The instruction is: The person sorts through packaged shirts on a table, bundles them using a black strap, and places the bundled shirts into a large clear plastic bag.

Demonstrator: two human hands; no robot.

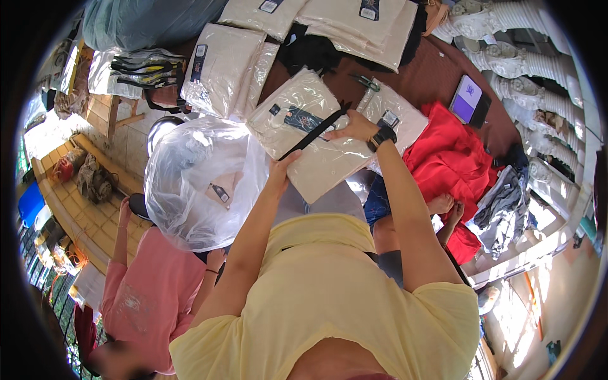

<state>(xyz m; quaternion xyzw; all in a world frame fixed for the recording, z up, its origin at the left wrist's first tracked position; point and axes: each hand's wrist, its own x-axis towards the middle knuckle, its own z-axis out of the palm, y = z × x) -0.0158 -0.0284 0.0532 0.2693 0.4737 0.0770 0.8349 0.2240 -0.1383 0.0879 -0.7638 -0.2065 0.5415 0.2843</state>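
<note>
Running from left fingers [289, 159] to right fingers [343, 131], black strip [315, 132] across wrapped package [326, 168].

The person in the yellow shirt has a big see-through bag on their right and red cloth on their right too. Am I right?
Nearly! The head view shows the see-through bag on their left. The red cloth is on their right.
</note>
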